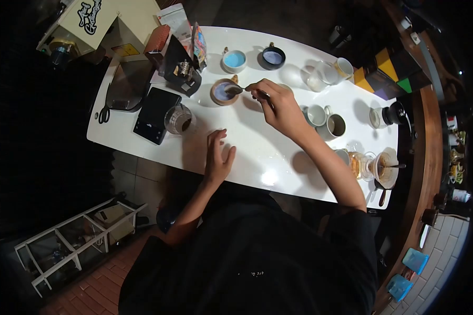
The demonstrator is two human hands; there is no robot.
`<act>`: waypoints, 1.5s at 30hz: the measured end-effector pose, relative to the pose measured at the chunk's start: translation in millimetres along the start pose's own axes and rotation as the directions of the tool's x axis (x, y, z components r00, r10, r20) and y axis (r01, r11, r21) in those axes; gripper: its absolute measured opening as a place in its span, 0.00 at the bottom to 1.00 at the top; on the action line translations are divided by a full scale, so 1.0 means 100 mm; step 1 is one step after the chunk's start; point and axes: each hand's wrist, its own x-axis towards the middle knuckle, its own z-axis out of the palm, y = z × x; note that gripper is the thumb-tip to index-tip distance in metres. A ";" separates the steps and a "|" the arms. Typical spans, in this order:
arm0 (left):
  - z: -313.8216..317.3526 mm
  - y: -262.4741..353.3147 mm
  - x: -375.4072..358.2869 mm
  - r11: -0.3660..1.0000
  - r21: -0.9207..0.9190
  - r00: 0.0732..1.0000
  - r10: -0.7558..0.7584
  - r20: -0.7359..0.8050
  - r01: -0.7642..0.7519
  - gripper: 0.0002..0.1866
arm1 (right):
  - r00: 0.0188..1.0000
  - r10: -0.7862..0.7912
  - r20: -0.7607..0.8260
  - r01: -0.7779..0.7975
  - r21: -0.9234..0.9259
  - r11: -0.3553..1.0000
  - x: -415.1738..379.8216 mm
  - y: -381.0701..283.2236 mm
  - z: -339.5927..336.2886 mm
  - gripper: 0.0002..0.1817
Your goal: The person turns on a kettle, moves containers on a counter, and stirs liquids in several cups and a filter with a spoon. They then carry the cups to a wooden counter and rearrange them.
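Note:
My right hand (278,105) pinches a metal spoon (242,90) by the handle. The spoon's bowl reaches over the rim of a small brown cup (222,92) that holds a bluish liquid. My left hand (217,156) lies flat on the white table (263,157), fingers spread, holding nothing. It rests a little to the right of a glass jar (180,119) with dark grounds at its bottom.
A black scale (156,114) lies left of the jar. Behind are a light blue cup (234,60), a dark cup (273,56) and a clear glass (320,77). White mugs (326,119), a glass dripper with server (376,167) and a grinder (391,114) stand at the right.

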 end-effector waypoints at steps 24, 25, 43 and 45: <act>0.13 -0.45 0.59 0.977 0.211 0.998 -0.041 0.055 0.028 0.46 | 0.942 0.005 0.335 0.065 -0.196 0.978 0.62 0.40 0.51 0.10; 0.13 -0.45 0.59 0.975 0.222 0.997 -0.042 0.057 0.029 0.46 | 0.940 0.007 0.342 0.051 -0.161 0.986 0.62 0.41 0.54 0.09; 0.16 -0.47 0.60 0.976 0.211 0.997 -0.054 0.049 0.043 0.46 | 0.886 -0.102 0.453 0.194 -0.163 0.967 0.73 0.44 0.50 0.10; 0.15 -0.47 0.61 0.973 0.231 0.998 -0.035 0.044 0.024 0.46 | 0.891 -0.109 0.441 0.151 -0.063 0.987 0.72 0.43 0.56 0.10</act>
